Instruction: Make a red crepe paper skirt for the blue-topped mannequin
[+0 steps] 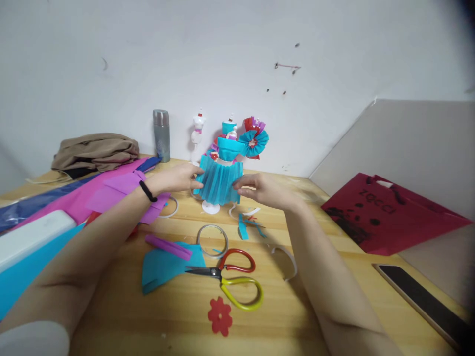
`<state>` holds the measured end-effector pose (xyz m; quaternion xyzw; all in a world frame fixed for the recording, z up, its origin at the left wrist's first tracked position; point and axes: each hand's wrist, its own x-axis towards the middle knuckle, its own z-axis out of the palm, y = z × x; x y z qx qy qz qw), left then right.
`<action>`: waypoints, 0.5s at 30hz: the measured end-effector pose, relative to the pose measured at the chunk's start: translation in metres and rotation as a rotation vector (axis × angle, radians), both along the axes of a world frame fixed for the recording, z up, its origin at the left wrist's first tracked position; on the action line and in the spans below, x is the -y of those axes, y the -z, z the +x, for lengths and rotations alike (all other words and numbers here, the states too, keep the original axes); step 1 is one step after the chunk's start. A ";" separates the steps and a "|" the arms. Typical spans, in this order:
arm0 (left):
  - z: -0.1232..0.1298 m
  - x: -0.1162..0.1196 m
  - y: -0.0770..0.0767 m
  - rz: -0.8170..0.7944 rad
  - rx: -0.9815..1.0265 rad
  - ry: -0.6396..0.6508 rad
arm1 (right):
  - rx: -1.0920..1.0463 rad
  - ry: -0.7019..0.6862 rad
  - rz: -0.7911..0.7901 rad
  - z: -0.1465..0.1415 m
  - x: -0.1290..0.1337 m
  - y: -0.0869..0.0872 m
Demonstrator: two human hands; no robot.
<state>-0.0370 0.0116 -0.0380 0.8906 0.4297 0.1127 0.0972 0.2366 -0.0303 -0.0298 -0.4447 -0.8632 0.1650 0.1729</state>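
Note:
A small dress-form doll stand in the middle of the table wears a blue top. In front of its lower part is a pleated blue paper skirt, spread wide like a fan. My left hand, with a black band at the wrist, has its fingertips on the skirt's left edge. Fingers and thumb of my right hand pinch the opposite edge. Below the skirt shows the stand's round white base. Attached at the upper right is a blue pleated paper flower.
Scissors lie open in front, near a red paper flower, tape roll and folded blue paper. Purple sheets and a brown cloth are left, beside a flask. Right: a red bag and phone.

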 end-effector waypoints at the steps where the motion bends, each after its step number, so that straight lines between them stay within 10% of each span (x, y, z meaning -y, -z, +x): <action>1: 0.001 0.001 -0.001 -0.004 -0.003 -0.006 | -0.014 -0.007 0.015 0.000 -0.001 0.002; 15: 0.006 0.002 0.003 0.033 0.059 0.048 | -0.063 -0.063 0.053 -0.003 -0.011 0.011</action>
